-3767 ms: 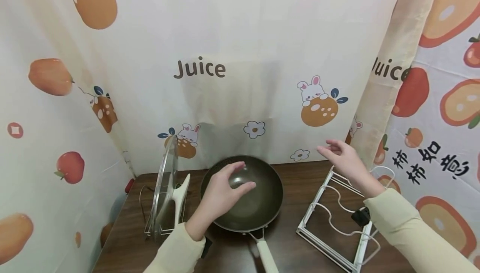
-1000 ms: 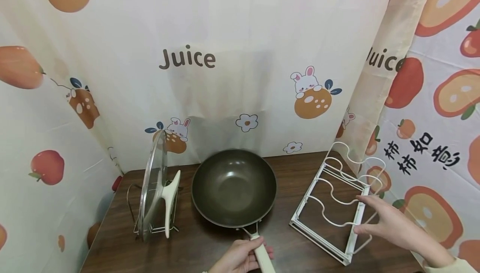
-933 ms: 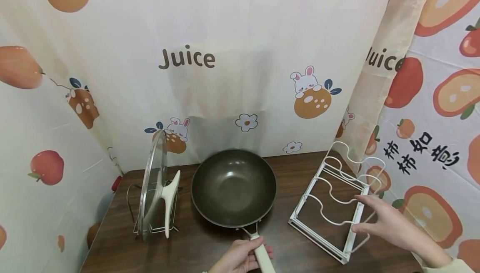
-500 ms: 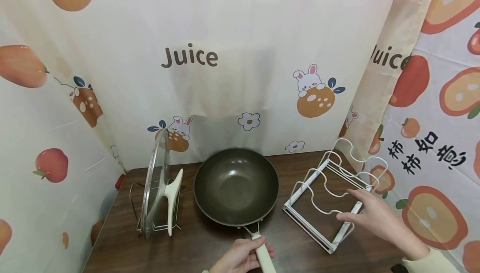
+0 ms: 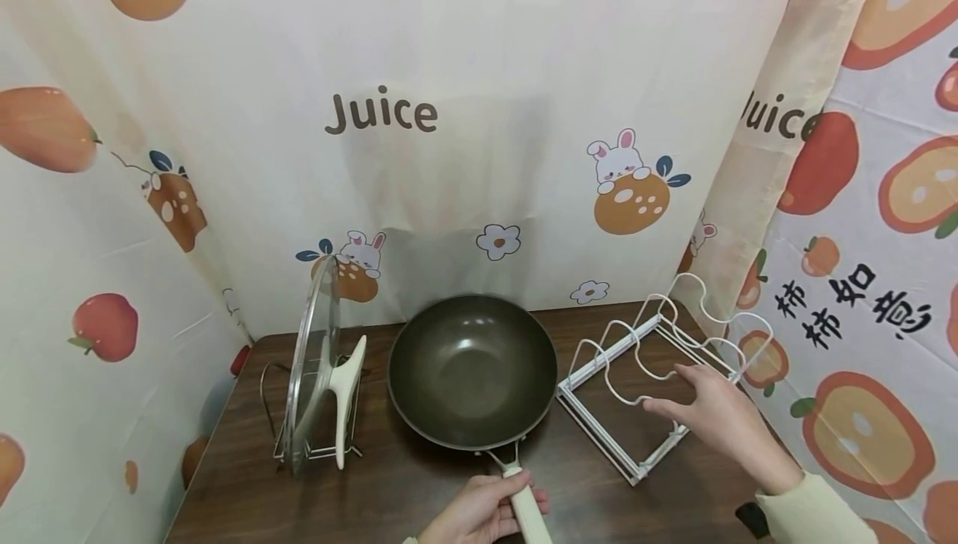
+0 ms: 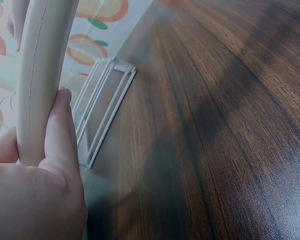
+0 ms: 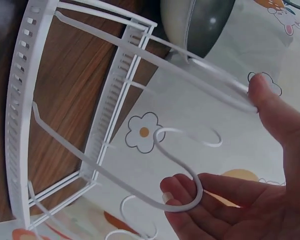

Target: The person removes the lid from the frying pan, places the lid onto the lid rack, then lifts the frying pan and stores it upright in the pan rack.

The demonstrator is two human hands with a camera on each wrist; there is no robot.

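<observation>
A dark wok (image 5: pixel 473 371) with a cream handle sits on the wooden table. My left hand (image 5: pixel 482 511) grips that handle (image 6: pixel 42 85), fingers beneath and thumb along the side. To its right stands a white wire pan rack (image 5: pixel 602 432) with wavy dividers, one corner close to the wok's rim. My right hand (image 5: pixel 722 419) holds the rack by two dividers: the thumb is on one wire, and bent fingers (image 7: pixel 182 192) are at the curve of another.
A glass lid (image 5: pixel 318 369) with a cream handle stands upright in a small metal wire stand (image 5: pixel 269 394) at the left. Fruit-printed cloth (image 5: pixel 479 153) hangs behind the table and along both sides.
My left hand came down from above the wok onto its handle. My right hand went from the air to the rack, which has turned and shifted left towards the wok.
</observation>
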